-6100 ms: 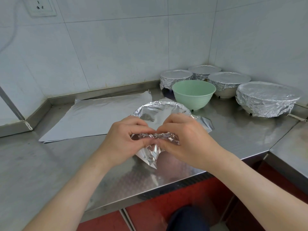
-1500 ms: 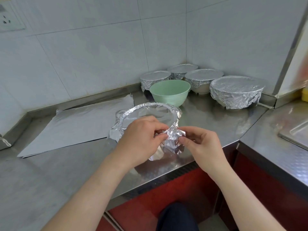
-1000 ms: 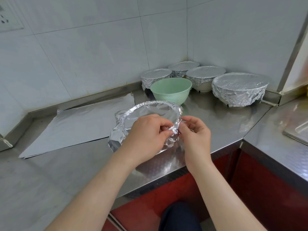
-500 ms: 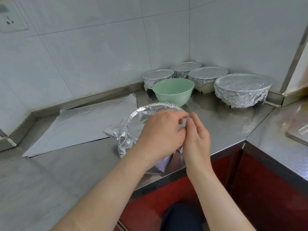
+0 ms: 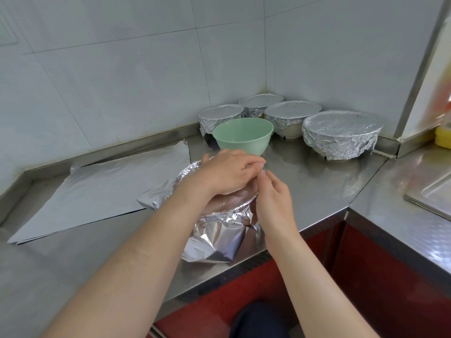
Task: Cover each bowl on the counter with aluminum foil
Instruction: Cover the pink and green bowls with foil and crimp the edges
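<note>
Foil [image 5: 214, 237] under left hand [image 5: 227, 174], right hand [image 5: 273, 201] pinching

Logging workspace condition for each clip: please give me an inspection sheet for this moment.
Surface: stainless steel counter, reflective.
Job's things: foil-draped bowl at the front edge; uncovered pale green bowl behind it; four foil-covered bowls in the corner; flat stack of aluminium foil sheets.
Clutter: yellow object, far right, cut off.
Grippers: left hand lies over the foil-draped bowl, fingers curled at its rim; right hand pinches foil there.
Cables: nothing seen.
Surroundings: white tiled walls; red cabinet front.
</note>
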Demonstrator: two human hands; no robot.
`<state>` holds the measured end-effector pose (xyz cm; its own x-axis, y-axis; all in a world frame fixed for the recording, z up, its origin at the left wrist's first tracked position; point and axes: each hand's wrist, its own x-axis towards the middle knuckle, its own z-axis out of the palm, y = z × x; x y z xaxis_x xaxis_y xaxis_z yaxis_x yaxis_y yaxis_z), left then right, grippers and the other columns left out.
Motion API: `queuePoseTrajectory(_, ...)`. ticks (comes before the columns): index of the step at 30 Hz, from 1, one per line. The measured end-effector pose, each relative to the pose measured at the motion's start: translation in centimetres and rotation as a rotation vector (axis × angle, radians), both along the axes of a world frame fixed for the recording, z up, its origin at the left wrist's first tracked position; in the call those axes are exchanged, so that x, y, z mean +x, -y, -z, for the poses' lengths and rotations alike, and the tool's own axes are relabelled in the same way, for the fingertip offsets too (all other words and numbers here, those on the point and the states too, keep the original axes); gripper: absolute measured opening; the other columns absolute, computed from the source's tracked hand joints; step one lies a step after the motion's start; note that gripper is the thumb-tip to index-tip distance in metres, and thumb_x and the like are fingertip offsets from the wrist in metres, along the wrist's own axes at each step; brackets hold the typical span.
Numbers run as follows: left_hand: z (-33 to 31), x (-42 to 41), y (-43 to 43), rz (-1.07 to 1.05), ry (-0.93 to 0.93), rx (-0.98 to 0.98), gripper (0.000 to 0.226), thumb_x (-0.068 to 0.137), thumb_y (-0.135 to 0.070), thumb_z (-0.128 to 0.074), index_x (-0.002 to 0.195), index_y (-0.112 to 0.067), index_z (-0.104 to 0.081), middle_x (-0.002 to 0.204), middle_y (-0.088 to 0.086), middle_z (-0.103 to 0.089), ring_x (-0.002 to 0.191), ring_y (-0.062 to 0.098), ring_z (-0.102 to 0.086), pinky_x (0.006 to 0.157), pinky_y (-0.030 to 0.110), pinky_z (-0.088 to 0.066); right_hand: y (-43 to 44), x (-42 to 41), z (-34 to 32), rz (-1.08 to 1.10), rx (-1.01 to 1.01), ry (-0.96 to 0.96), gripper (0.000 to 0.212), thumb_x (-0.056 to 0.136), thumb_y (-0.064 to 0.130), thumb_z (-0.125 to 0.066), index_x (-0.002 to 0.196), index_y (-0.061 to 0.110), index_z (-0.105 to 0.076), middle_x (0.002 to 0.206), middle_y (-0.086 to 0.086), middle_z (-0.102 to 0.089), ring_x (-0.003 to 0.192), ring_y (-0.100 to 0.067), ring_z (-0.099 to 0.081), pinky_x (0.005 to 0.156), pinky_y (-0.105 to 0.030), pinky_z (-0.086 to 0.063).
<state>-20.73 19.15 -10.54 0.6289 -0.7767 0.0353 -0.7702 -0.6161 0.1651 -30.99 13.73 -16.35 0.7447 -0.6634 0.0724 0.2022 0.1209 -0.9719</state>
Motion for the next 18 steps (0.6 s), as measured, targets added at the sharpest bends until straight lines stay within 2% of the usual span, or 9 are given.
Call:
queuePoseTrajectory(3,-0.2,-0.2,0.0,-0.025,-0.002,0.012,0.038,0.095,-0.062,-0.018,0.124,-0.061,-0.042,0.132,-0.011,-0.049,0.132,0.021,-0.035,0.106,0.058,-0.024,-0.2,0.4,-0.1,0.016,0.045,0.004,0.033,0.102,0.032,-0.039,0.099,0.015,-0.067,0.096,-0.006,-0.071,0.095,-0.022,-0.067,0.087,-0.045,-0.052)
queuePoseTrajectory(6,-0.2,-0.4,0.1,-0.055,-0.029,0.024,0.037,0.099,-0.056,-0.02,0.129,-0.06,-0.04,0.135,-0.011,-0.046,0.133,0.021,-0.031,0.107,0.059,-0.022,-1.0,1.1,0.1,0.066,0.024,-0.016,0.037,0.098,0.043,-0.034,0.107,0.022,-0.063,0.101,-0.001,-0.068,0.091,-0.02,-0.063,0.08,-0.045,-0.05)
queuePoseTrajectory(10,0.0,-0.1,0.1,-0.035,-0.019,0.046,0.039,0.099,-0.055,-0.018,0.132,-0.058,-0.039,0.137,-0.01,-0.045,0.134,0.022,-0.03,0.107,0.06,-0.02,-1.0,1.5,0.1,0.09,-0.026,0.004,0.038,0.099,0.035,-0.031,0.111,0.019,-0.062,0.096,0.0,-0.067,0.087,-0.016,-0.062,0.074,-0.035,-0.05)
queuePoseTrajectory(13,0.4,0.7,0.1,-0.005,-0.012,0.036,0.047,0.092,-0.065,-0.016,0.132,-0.058,-0.039,0.137,-0.012,-0.046,0.133,0.021,-0.034,0.107,0.059,-0.025,-0.1,1.6,0.1,-0.006,-0.037,-0.052,0.044,0.093,0.041,-0.036,0.116,0.012,-0.059,0.115,-0.001,-0.066,0.107,-0.015,-0.061,0.091,-0.034,-0.048)
queuePoseTrajectory(15,0.3,0.9,0.0,0.058,-0.016,-0.086,0.052,0.087,-0.066,-0.023,0.13,-0.052,-0.047,0.135,-0.013,-0.051,0.129,0.017,-0.042,0.106,0.052,-0.032,0.7,1.3,0.2,-0.063,-0.085,-0.122,0.044,0.086,0.051,-0.043,0.11,0.016,-0.051,0.117,0.005,-0.053,0.11,-0.014,-0.051,0.095,-0.034,-0.041)
queuePoseTrajectory(16,0.0,0.9,-0.2,0.089,-0.017,-0.161,0.044,0.091,-0.057,-0.035,0.13,-0.046,-0.053,0.134,-0.012,-0.052,0.126,0.014,-0.045,0.106,0.046,-0.035,1.3,1.0,0.2,-0.066,-0.141,-0.174,0.043,0.086,0.053,-0.047,0.114,0.02,-0.05,0.116,0.004,-0.049,0.111,-0.015,-0.048,0.096,-0.034,-0.04)
queuePoseTrajectory(17,-0.3,0.9,-0.2,0.128,-0.024,-0.228,0.035,0.095,-0.043,-0.047,0.129,-0.04,-0.057,0.134,-0.011,-0.054,0.125,0.012,-0.047,0.106,0.039,-0.036,2.0,0.4,0.0,-0.024,-0.241,-0.247,0.051,0.088,0.054,-0.049,0.124,0.018,-0.052,0.118,0.002,-0.052,0.113,-0.016,-0.049,0.098,-0.034,-0.04)
queuePoseTrajectory(18,-0.8,0.7,-0.4,0.177,-0.033,-0.264,0.033,0.096,-0.03,-0.056,0.127,-0.035,-0.061,0.134,-0.009,-0.055,0.124,0.009,-0.048,0.106,0.031,-0.036,2.6,-0.2,-0.3,0.045,-0.373,-0.32,0.056,0.087,0.055,-0.049,0.125,0.015,-0.057,0.117,0.003,-0.057,0.111,-0.015,-0.052,0.094,-0.034,-0.043)
